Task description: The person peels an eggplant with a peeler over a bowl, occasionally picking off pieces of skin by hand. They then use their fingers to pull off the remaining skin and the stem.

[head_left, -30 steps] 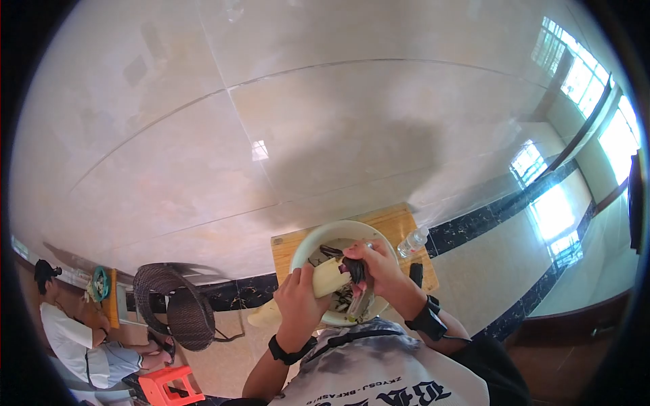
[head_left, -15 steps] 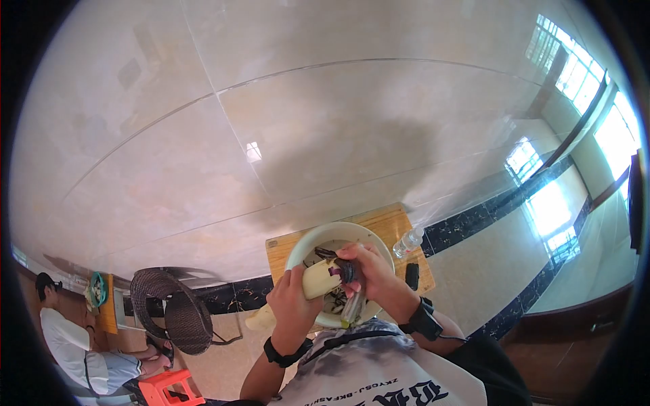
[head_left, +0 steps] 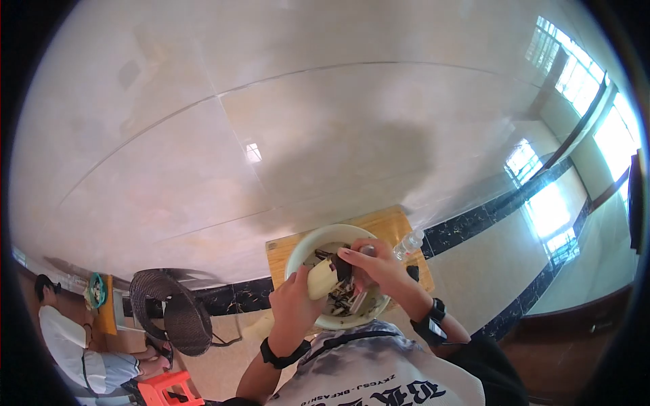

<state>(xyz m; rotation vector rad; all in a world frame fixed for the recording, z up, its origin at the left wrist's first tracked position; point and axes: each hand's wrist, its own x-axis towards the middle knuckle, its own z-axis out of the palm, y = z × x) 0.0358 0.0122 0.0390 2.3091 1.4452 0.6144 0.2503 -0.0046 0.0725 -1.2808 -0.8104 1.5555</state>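
My left hand (head_left: 294, 302) is closed around a long, mostly peeled eggplant (head_left: 321, 280), its pale flesh facing up and dark purple skin left near the right end. A peeler (head_left: 361, 296) with a pinkish, see-through handle is gripped in my right hand (head_left: 387, 269), close to the dark end of the eggplant; its blade is hard to make out. Both hands are over a round cream basin (head_left: 338, 228). Dark and pale peel strips (head_left: 342, 301) lie inside the basin, partly hidden by my hands.
The basin stands on a small wooden table (head_left: 276, 254) against a tiled wall. A clear plastic bottle (head_left: 409, 244) and a black object (head_left: 413, 272) are on its right side. Leftward are a wicker chair (head_left: 189, 325), a red stool (head_left: 169, 389) and a seated person (head_left: 71, 338).
My right hand has turned and the peeler has shifted slightly right. The eggplant's far left end, visible before beside my left wrist, is out of sight; its dark end is tilted differently.
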